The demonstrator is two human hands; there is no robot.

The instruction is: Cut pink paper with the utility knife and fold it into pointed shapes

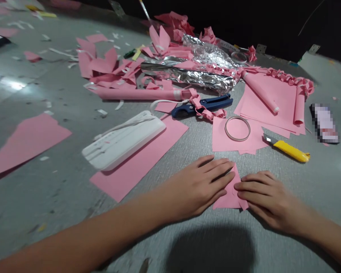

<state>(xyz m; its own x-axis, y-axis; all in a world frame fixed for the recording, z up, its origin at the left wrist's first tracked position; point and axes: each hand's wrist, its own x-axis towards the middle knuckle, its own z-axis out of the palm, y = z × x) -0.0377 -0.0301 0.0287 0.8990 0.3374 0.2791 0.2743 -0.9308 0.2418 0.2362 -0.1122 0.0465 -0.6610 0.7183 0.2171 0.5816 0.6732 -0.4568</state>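
A small folded piece of pink paper lies on the grey table between my two hands. My left hand rests flat across its left side, fingers stretched out and pointing right. From the other side my right hand lays its extended fingertips on the paper's right edge. Both palms face down, and part of the sheet is hidden under the left fingers. Just beyond the hands are a ring-shaped roll of tape on pink paper and a yellow box cutter with its blade out.
A white power strip sits on a pink sheet at left. Behind it lie blue-handled pliers, a pink paper chain, rolled pink tubes and crumpled foil. A phone is at right. Paper scraps litter the left side.
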